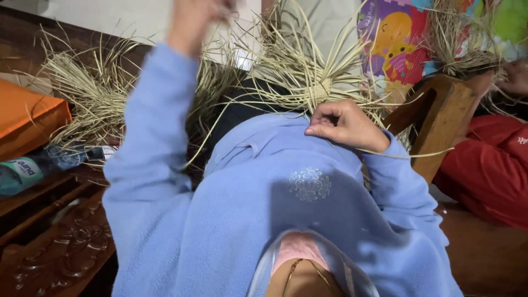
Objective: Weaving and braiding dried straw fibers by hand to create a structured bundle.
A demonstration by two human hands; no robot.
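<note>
A small woven disc of pale dry straw (320, 88), with long loose strands fanning out from it on all sides, is held against the lap just above the hem of a light blue fleece top (264, 203). The right hand (344, 125) is seen with its fingers curled in and the thumb pressed along them, closed over strands at the lower edge of the woven piece; the knuckles rest on the blue fleece. The left hand (193, 19) is raised high at the top edge of the view, the arm in its blue sleeve stretched upward; it is blurred and partly cut off, and although pale strands run up toward it, whether it is closed on any of them cannot be told. A loose heap of the same pale straw (91, 91) is spread to the left, over a dark carved wooden bench (60, 247). An orange cushion (27, 118) is set at the left edge, and beside it a clear plastic bottle with a green label (38, 168) is laid on its side. To the right, a brown wooden chair arm (440, 121) is seen, and past it another person's red sleeve (489, 170), with a second bundle of straw (459, 41) above. A bright multicoloured foam mat (393, 38) is propped behind.
</note>
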